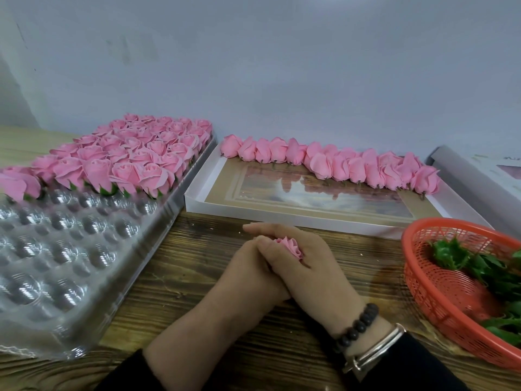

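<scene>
My two hands meet at the middle of the wooden table. A pink rose head sits between them, only its top petals showing. My right hand curls round the rose from the right, with the index finger stretched forward. My left hand lies against it from the left, fingers tucked under the right hand. A clear plastic tray on the left holds several pink roses in its far rows. A flat white box ahead has a row of pink roses along its far side.
A red plastic basket with green leaf pieces stands at the right. Another white box lid lies at the far right. A grey wall runs close behind the table. Beads and metal bangles circle my right wrist.
</scene>
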`<state>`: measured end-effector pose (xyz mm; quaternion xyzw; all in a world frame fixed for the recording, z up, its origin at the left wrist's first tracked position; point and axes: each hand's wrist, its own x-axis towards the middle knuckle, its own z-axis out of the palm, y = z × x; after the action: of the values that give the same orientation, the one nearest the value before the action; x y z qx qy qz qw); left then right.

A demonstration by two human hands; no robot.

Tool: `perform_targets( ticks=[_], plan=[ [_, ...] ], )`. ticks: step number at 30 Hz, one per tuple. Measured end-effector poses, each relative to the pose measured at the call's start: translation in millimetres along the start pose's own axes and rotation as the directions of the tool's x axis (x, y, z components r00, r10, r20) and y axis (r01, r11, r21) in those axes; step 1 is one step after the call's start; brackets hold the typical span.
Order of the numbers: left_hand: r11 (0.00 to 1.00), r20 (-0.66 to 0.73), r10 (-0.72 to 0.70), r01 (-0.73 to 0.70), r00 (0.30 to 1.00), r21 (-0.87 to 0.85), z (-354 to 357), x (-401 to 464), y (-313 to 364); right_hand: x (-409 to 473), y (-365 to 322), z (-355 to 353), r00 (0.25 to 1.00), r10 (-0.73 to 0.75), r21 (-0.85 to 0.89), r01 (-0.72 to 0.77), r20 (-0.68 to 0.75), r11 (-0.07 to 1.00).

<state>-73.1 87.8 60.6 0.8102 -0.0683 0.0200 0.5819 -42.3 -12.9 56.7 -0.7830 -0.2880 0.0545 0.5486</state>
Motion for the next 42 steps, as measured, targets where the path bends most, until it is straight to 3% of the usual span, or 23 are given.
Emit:
perform_targets(
  ticks=[4,7,9,15,21,27,42],
  plan=[
    [0.966,0.05,-0.19,0.177,0.981,0.191,-2,1,-8,-1,-5,-7,0.979,0.051,0.012,-0.054,0.198,0.998],
    [0.925,0.143,-0.25,0.193,0.958,0.327,-2,0,-6,-5,-8,-9,0.946,0.09,0.176,-0.15,0.31,0.973],
    [0.91,0.171,-0.25,0.171,0.953,0.377,-2,0,0,-6,-10,-11,0.943,0.08,0.171,-0.141,0.322,0.975],
    [0.99,0.1,0.017,-0.031,0.995,0.141,-11,-4,1,-2,-3,-13,0.983,-0.012,-0.034,0.018,0.183,0.999],
    [0.994,-0.024,-0.07,0.072,0.997,0.082,-26,0,-7,-1,-9,-29,0.987,-0.132,-0.084,0.14,0.095,0.987],
    [0.999,0.052,-0.013,0.011,0.999,0.035,-29,1,-13,-1,-14,-29,0.97,-0.127,-0.168,0.163,0.207,0.972],
    [0.996,0.022,0.011,-0.013,1.0,0.086,-24,0,-16,-1,-15,-25,0.976,-0.11,-0.168,0.142,0.187,0.975]
  ],
)
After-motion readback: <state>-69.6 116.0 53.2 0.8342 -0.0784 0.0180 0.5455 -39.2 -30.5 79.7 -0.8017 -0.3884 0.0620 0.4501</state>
